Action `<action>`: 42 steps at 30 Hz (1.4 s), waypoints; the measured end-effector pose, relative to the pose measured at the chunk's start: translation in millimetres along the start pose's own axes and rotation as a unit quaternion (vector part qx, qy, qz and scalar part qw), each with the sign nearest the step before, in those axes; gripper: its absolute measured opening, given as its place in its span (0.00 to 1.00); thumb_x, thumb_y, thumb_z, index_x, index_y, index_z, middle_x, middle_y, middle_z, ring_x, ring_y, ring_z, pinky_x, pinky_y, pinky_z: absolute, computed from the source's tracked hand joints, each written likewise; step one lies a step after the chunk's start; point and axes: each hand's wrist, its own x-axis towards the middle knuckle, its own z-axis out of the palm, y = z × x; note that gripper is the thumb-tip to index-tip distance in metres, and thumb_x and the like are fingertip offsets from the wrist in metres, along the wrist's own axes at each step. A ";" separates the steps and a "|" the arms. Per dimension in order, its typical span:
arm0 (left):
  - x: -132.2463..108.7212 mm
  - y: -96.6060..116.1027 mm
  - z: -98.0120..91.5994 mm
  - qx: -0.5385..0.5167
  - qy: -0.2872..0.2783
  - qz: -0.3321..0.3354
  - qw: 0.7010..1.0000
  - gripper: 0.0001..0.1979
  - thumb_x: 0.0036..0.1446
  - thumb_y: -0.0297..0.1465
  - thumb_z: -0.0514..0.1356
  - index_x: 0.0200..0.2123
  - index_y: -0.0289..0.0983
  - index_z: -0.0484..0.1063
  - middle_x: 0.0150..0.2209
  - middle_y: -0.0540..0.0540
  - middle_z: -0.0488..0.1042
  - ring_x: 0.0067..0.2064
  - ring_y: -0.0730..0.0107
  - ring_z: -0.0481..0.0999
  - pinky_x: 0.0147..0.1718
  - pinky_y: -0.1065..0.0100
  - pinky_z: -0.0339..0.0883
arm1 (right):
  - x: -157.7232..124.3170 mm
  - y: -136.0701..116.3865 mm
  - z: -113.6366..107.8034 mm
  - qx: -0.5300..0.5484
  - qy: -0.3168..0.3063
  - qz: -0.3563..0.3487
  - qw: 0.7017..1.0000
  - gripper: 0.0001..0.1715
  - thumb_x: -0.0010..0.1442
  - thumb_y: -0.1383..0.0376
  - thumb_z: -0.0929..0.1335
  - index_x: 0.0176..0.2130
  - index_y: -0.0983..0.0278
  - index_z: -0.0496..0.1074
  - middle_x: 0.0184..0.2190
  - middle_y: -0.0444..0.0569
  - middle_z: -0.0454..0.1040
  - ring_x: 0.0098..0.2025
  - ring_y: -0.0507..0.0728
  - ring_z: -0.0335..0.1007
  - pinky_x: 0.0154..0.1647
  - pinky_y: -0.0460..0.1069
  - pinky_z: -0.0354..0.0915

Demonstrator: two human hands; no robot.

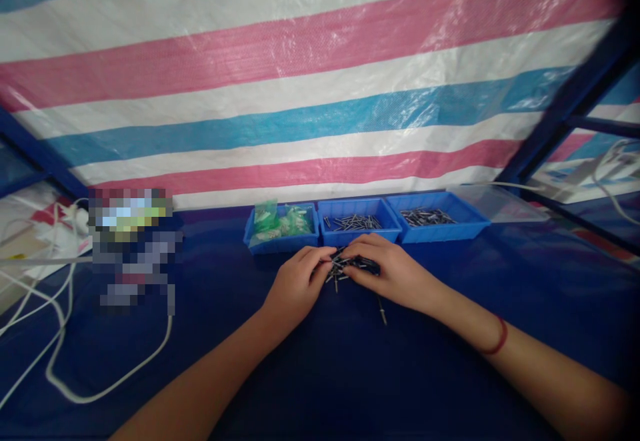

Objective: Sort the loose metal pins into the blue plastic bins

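Between my two hands lies a small heap of thin metal blind rivets [338, 269] on the dark blue table. My left hand [300, 279] is at the heap's left side, thumb and fingers closed on rivets there. From the right, my right hand [393, 271] curls over the heap, with a dark bunch of rivets under its bent fingers. A single rivet [383, 311] lies apart, just below my right hand. Right behind the hands stands a blue bin [360, 233] of similar rivets.
A right-hand blue bin [445, 229] holds more rivets; a left one [250, 244] holds green-tinted plastic bags. A clear plastic sheet [500, 204] lies beyond. White cables [107, 394] and a blurred-out patch [133, 241] are at left. A striped tarp [300, 121] hangs behind.
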 end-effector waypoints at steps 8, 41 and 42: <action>-2.1 8.1 3.9 -0.113 0.015 -0.021 0.993 0.14 0.60 0.31 0.57 0.49 0.38 0.69 0.41 0.47 0.77 0.40 0.69 0.76 0.42 0.69 0.69 | 0.6 -5.3 8.9 0.172 0.053 0.098 0.979 0.12 0.61 0.57 0.66 0.34 0.63 0.74 0.31 0.48 0.74 0.32 0.54 0.68 0.32 0.49 0.63; -4.0 15.7 -5.8 0.053 -0.039 0.114 0.991 0.14 0.61 0.36 0.57 0.49 0.42 0.71 0.45 0.45 0.73 0.48 0.63 0.70 0.48 0.61 0.61 | -2.1 35.4 -52.4 -0.151 0.253 0.117 0.948 0.10 0.59 0.63 0.64 0.33 0.64 0.73 0.32 0.50 0.73 0.30 0.55 0.68 0.32 0.49 0.64; -5.1 18.2 -5.7 0.070 -0.066 0.141 0.985 0.13 0.62 0.36 0.56 0.48 0.43 0.72 0.45 0.45 0.74 0.48 0.63 0.70 0.48 0.61 0.61 | -4.3 44.8 -59.3 -0.205 0.260 0.150 0.932 0.11 0.59 0.63 0.64 0.32 0.65 0.74 0.31 0.50 0.73 0.29 0.55 0.68 0.33 0.50 0.64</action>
